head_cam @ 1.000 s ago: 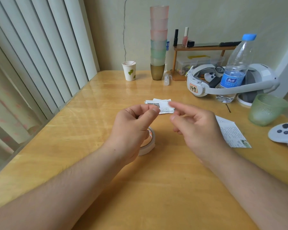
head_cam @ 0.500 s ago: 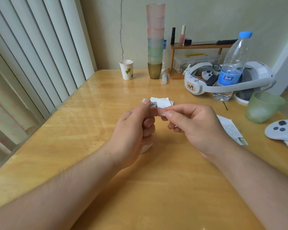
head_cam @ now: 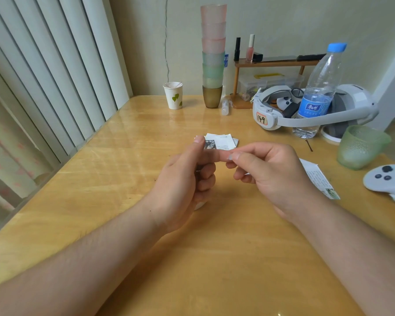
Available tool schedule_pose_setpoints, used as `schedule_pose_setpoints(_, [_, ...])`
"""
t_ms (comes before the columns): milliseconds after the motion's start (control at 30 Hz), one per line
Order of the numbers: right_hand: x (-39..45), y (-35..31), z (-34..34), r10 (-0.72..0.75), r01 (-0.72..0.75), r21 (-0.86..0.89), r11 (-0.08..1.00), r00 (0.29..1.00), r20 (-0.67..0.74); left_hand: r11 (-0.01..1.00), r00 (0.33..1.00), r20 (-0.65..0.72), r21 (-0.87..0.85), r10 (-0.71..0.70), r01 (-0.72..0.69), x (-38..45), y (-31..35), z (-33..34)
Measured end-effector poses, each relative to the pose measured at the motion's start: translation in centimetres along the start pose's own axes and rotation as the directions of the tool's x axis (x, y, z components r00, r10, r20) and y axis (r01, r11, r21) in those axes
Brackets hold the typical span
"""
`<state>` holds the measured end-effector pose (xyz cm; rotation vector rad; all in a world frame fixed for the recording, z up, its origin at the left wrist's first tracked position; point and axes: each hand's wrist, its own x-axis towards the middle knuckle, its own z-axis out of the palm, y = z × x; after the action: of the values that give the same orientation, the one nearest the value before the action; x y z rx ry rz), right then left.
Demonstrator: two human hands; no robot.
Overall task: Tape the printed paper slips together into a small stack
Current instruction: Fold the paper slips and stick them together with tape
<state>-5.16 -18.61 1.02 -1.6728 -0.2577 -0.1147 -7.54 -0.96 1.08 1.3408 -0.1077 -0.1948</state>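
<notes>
Head view: left hand (head_cam: 183, 179) raised above the table (head_cam: 123, 201), thumb up, fingers curled — pinching the printed slips (head_cam: 221, 142) with the right hand (head_cam: 271, 176), whose thumb and forefinger meet at the stack's near edge.

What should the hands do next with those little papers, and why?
Probably lower the strip of tape onto the paper slips. The left hand and right hand seem to pinch something thin between their fingertips, just in front of the slips, which lie stacked on the table.
</notes>
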Motion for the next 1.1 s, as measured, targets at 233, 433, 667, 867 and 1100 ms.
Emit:
schedule_pose_setpoints(233, [0.36, 0.63, -0.51, -0.141, 0.123, -0.197, 0.973, 0.987, -0.08, 0.999, 0.997, 0.078, 0.041, -0.019, 0.015, -0.21, -0.3, 0.04])
schedule_pose_setpoints(433, [0.33, 0.52, -0.85, -0.287, 0.232, -0.311, 0.922, 0.947, -0.146, 0.998, 0.996, 0.075, -0.041, -0.042, 0.046, -0.15, -0.31, -0.04])
schedule_pose_setpoints(667, [-0.21, 0.31, -0.24, -0.491, 0.369, -0.537, 0.759, 0.866, -0.099, 0.999, 0.996, 0.084, -0.015, -0.037, 0.039, -0.26, -0.32, 0.08])
schedule_pose_setpoints(867, [-0.09, 0.39, -0.34, -0.479, 0.344, -0.553, 0.759, 0.87, -0.117, 1.0, 0.996, 0.091, 0.006, -0.023, 0.022, -0.25, -0.5, 0.16])
schedule_pose_setpoints(1100, [-0.07, 0.34, -0.26, -0.476, 0.329, -0.583, 0.742, 0.872, -0.112, 1.0, 0.994, 0.111, 0.016, -0.021, 0.019, -0.45, -0.34, 0.36])
